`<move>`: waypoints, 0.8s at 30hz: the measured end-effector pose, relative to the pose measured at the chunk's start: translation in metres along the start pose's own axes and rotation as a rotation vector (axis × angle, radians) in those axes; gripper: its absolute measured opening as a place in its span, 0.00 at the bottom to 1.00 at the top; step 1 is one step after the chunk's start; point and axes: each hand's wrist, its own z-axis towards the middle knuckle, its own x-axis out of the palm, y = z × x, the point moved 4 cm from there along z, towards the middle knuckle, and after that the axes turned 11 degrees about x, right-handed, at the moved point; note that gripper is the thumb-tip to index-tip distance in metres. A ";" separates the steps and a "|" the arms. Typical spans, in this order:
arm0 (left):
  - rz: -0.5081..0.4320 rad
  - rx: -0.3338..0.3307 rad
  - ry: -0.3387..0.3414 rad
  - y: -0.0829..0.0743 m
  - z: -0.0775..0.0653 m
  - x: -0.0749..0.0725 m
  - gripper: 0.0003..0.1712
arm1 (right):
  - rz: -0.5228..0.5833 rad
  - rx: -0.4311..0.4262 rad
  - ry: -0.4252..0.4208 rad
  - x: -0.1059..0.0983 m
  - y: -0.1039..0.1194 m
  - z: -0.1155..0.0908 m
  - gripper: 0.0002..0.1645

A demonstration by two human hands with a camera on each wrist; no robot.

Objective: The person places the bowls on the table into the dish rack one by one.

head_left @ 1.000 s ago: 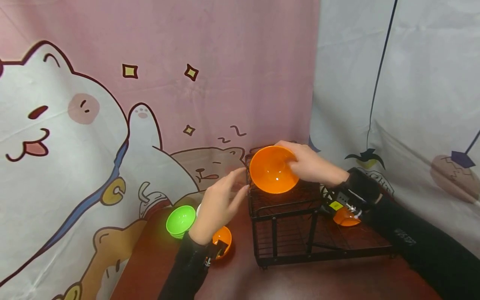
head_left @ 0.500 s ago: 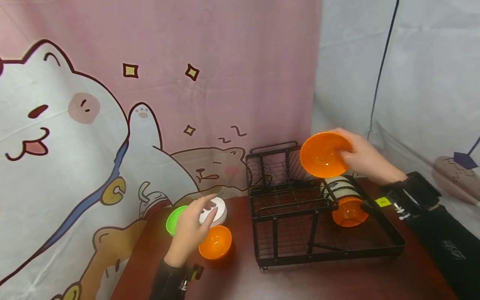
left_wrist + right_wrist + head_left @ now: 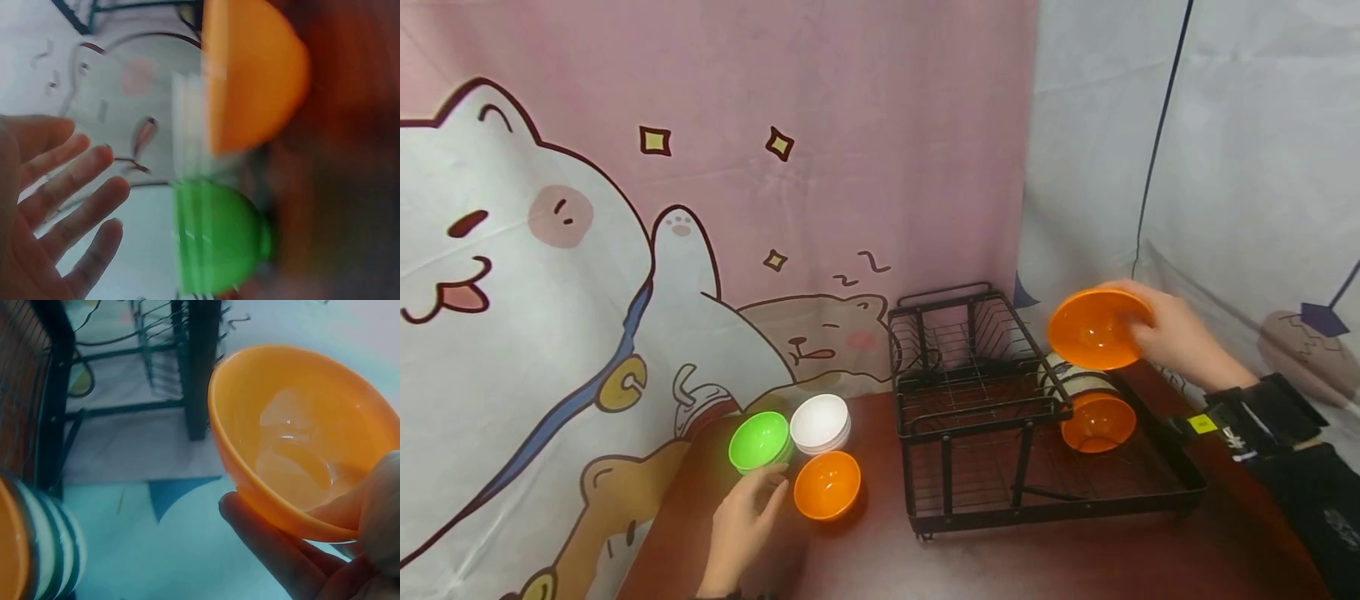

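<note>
My right hand (image 3: 1180,333) grips an orange bowl (image 3: 1090,323) by its rim, thumb inside and fingers beneath. The held bowl (image 3: 281,419) tilts with its mouth toward me, over the right end of a black dish rack (image 3: 981,522). Below it, another orange bowl (image 3: 1097,425) stands on its side in the rack, pale bowls (image 3: 1078,381) behind it. My left hand (image 3: 741,517) hovers beside green stacked bowls (image 3: 758,442) and a single orange bowl (image 3: 827,487). Its spread fingers (image 3: 94,169) hold nothing in the left wrist view.
White stacked bowls (image 3: 820,423) stand behind the orange bowl on the reddish-brown table (image 3: 880,558). The rack's raised wire tier (image 3: 970,392) occupies its left half. A pink curtain (image 3: 850,125) with cartoon animals hangs behind, a pale one (image 3: 1097,167) at right.
My right hand has carried the orange bowl rightward from above the raised tier to over the rack's right end. My left hand has drawn back down and left from near that bowl.
</note>
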 end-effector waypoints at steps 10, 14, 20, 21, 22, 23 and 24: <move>-0.042 -0.068 0.110 0.034 -0.024 0.032 0.14 | -0.076 -0.076 -0.085 0.020 -0.033 -0.016 0.39; -0.086 -0.081 0.132 0.043 -0.035 0.043 0.15 | -0.108 -0.112 -0.082 0.030 -0.040 -0.024 0.43; -0.210 -0.087 0.158 0.050 -0.049 0.055 0.20 | -0.165 -0.169 -0.053 0.042 -0.044 -0.034 0.46; -0.222 -0.062 0.156 0.050 -0.051 0.055 0.21 | -0.179 -0.184 -0.051 0.044 -0.045 -0.035 0.46; -0.230 -0.031 0.147 0.050 -0.052 0.055 0.23 | -0.198 -0.195 -0.050 0.047 -0.047 -0.037 0.47; -0.232 0.001 0.135 0.050 -0.054 0.055 0.25 | -0.216 -0.211 -0.046 0.050 -0.048 -0.038 0.48; -0.224 0.036 0.119 0.050 -0.056 0.055 0.27 | -0.227 -0.231 -0.040 0.052 -0.050 -0.040 0.48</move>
